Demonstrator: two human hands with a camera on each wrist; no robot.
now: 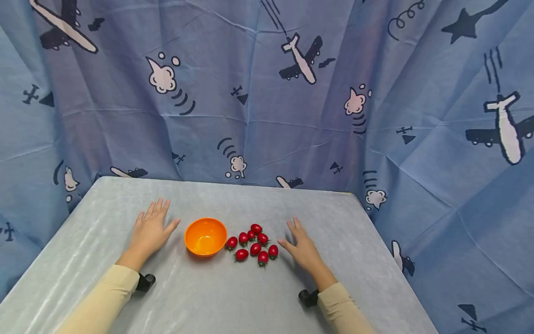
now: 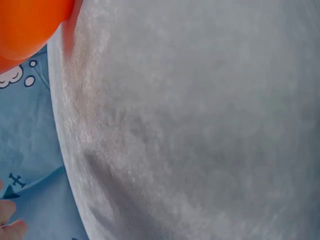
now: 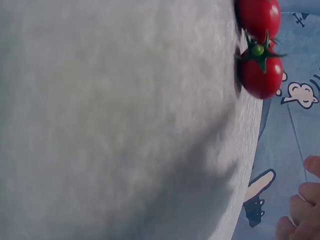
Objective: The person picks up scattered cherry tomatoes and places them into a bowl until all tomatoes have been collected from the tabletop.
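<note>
An orange bowl [image 1: 206,236] stands empty on the grey table [image 1: 208,297]. Just right of it lies a cluster of several red cherry tomatoes [image 1: 252,244] with green stems. My left hand [image 1: 151,227] lies flat on the table left of the bowl, fingers straight, holding nothing. My right hand [image 1: 301,243] rests flat to the right of the tomatoes, also holding nothing. The left wrist view catches the bowl's edge [image 2: 27,25] and my fingertips [image 2: 10,220]. In the right wrist view two tomatoes [image 3: 260,72] show at the top, fingertips [image 3: 300,210] at the lower right.
A blue curtain [image 1: 267,93] printed with airplanes and clouds hangs behind and around the table. The table's far edge [image 1: 225,183] runs close to it. Cream sleeves [image 1: 104,301] cover both forearms, each with a black wrist mount [image 1: 145,281].
</note>
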